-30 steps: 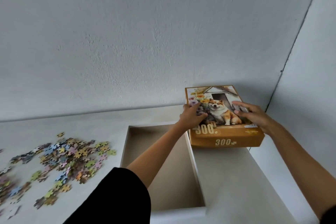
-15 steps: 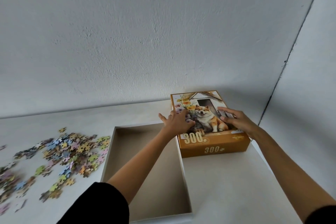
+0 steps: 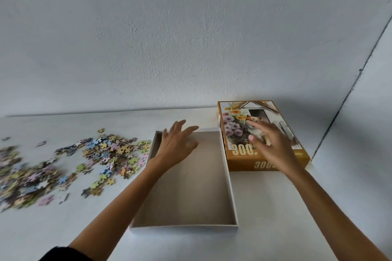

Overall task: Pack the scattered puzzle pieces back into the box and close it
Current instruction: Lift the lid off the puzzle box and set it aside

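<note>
Brown cardboard lines the open box base (image 3: 186,186), which sits empty on the white surface (image 3: 275,207). The left hand (image 3: 176,146) hovers over its far end, fingers (image 3: 180,125) spread and holding nothing. Just right of those fingers lies the orange lid (image 3: 233,133), printed with flowers and "300", its left edge close beside the base. The right hand (image 3: 273,146) hangs above the lid, its fingers (image 3: 257,126) loosely splayed and empty; whether they touch the lid is unclear. Well left of the left fingers, pastel puzzle pieces (image 3: 74,161) lie scattered on the surface.
</note>
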A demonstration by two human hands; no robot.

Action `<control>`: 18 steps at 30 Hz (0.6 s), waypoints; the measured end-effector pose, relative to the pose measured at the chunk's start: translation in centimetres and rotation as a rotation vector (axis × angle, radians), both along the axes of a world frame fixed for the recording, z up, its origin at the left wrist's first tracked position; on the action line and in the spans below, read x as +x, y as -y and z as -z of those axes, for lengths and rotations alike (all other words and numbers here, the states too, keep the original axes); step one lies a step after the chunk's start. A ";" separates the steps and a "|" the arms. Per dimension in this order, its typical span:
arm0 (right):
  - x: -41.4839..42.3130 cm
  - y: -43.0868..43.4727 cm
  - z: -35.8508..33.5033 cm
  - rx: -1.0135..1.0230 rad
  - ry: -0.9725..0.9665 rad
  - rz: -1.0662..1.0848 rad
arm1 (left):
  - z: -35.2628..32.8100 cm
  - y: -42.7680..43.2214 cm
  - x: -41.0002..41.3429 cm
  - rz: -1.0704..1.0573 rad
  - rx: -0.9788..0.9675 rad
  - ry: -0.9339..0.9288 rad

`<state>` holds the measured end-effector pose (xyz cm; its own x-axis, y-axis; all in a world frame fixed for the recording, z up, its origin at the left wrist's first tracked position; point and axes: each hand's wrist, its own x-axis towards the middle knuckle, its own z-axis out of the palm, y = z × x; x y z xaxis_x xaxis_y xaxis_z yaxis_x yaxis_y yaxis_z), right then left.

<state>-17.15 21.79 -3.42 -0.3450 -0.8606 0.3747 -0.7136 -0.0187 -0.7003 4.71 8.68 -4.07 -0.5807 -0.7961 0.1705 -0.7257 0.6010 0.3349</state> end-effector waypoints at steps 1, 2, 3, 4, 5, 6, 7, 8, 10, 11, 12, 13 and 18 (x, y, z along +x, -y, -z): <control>1.9 -0.4 0.3 -0.005 0.017 -0.055 | 0.2 -0.1 1.9 -0.034 0.016 -0.013; 3.8 -0.8 0.8 0.003 0.035 -0.101 | 0.5 -0.4 3.6 -0.065 0.043 -0.033; 5.5 -1.2 1.3 0.021 0.045 -0.132 | 0.8 -0.8 5.1 -0.093 0.084 -0.063; 6.9 -1.5 1.9 0.048 0.045 -0.147 | 1.0 -1.4 6.3 -0.124 0.139 -0.099; 8.1 -1.5 2.4 0.072 0.034 -0.149 | 1.3 -2.1 7.2 -0.156 0.192 -0.138; 9.0 -1.5 2.9 0.093 0.016 -0.140 | 1.6 -2.8 7.9 -0.180 0.229 -0.172; 9.6 -1.3 3.2 0.113 -0.007 -0.127 | 2.0 -3.4 8.3 -0.197 0.247 -0.198; 10.0 -1.2 3.4 0.127 -0.035 -0.111 | 2.3 -3.9 8.6 -0.203 0.250 -0.218; 10.6 -1.1 4.0 0.144 -0.101 -0.096 | 3.2 -4.5 9.0 -0.202 0.264 -0.247; 10.8 -1.2 4.3 0.145 -0.128 -0.101 | 3.5 -4.6 9.1 -0.207 0.275 -0.259; 11.0 -1.5 4.6 0.144 -0.147 -0.114 | 3.7 -4.7 9.3 -0.212 0.283 -0.271; 11.2 -1.8 4.9 0.142 -0.160 -0.127 | 3.9 -4.7 9.4 -0.210 0.286 -0.283; 12.0 -2.6 5.5 0.050 -0.045 -0.071 | 3.9 -4.6 10.1 -0.165 0.252 -0.304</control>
<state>-5.11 24.41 -8.90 -0.2665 -0.9002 0.3444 -0.7426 -0.0360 -0.6688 14.81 13.30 -7.98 -0.3950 -0.9130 0.1021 -0.6513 0.3567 0.6698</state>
